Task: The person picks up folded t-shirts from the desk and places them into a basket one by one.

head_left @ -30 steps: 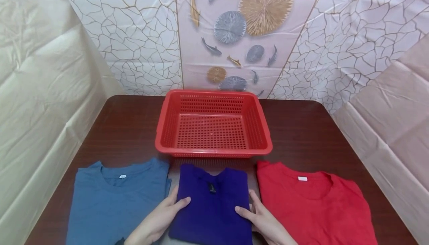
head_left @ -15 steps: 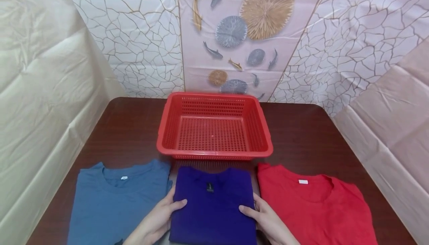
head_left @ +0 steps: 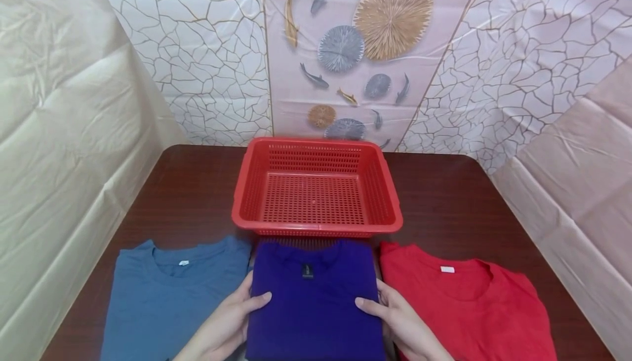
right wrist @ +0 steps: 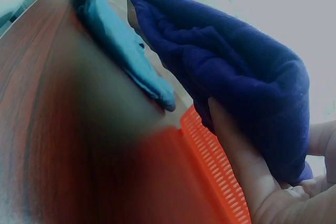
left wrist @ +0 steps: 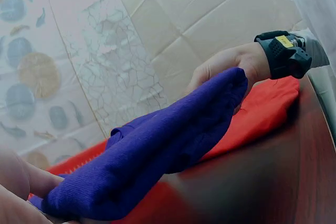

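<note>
A folded dark-blue T-shirt [head_left: 313,306] with a black neck label is held up between both hands, just in front of the basket. My left hand [head_left: 229,317] grips its left edge, thumb on top and fingers tucked beneath. On the opposite edge my right hand [head_left: 402,320] pinches the shirt the same way. In the right wrist view, the fabric [right wrist: 226,61] shows its folded layers and hangs above the table, with fingers [right wrist: 236,156] under it. The left wrist view shows the thick folded side of the shirt [left wrist: 152,145] raised over the table.
Behind the shirt stands a red perforated plastic basket [head_left: 316,226] with nothing inside. A folded grey-blue T-shirt [head_left: 168,306] lies at the left, a red T-shirt [head_left: 469,317] at the right. The dark wooden table [head_left: 439,202] has cloth-draped walls around three sides.
The dark-blue shirt has come up off the table towards the head camera, looking larger, with both hands keeping their grip on its sides. The head view has tilted slightly upward.
</note>
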A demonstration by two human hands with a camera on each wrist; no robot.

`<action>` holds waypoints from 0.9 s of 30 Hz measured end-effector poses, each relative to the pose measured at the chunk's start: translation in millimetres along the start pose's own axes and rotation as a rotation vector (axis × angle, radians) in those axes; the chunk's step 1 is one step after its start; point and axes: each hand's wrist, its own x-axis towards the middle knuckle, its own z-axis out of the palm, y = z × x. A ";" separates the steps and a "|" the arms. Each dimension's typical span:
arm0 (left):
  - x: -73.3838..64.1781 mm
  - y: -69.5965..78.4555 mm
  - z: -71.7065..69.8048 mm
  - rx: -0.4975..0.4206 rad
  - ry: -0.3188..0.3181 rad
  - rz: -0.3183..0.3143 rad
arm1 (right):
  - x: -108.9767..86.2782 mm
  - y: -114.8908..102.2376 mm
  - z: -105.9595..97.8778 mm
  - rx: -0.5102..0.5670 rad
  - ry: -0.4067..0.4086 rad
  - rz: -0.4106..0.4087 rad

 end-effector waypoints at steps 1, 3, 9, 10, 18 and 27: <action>-1.3 2.2 1.3 0.004 0.002 0.002 | -0.4 -2.7 0.9 0.003 0.003 0.004; -2.9 7.2 3.9 0.007 0.002 0.002 | -1.2 -8.4 2.3 0.002 0.014 0.017; -4.7 24.6 11.6 0.018 0.017 -0.008 | -1.7 -25.5 5.4 0.002 0.065 0.067; -5.0 27.5 12.7 0.023 0.021 -0.009 | -1.6 -27.8 6.0 -0.001 0.072 0.068; -2.7 51.2 15.6 0.062 0.020 0.005 | 1.4 -44.4 9.8 -0.010 0.099 0.012; 9.6 75.7 15.5 0.106 0.010 0.042 | 11.3 -66.8 8.7 -0.021 0.134 0.004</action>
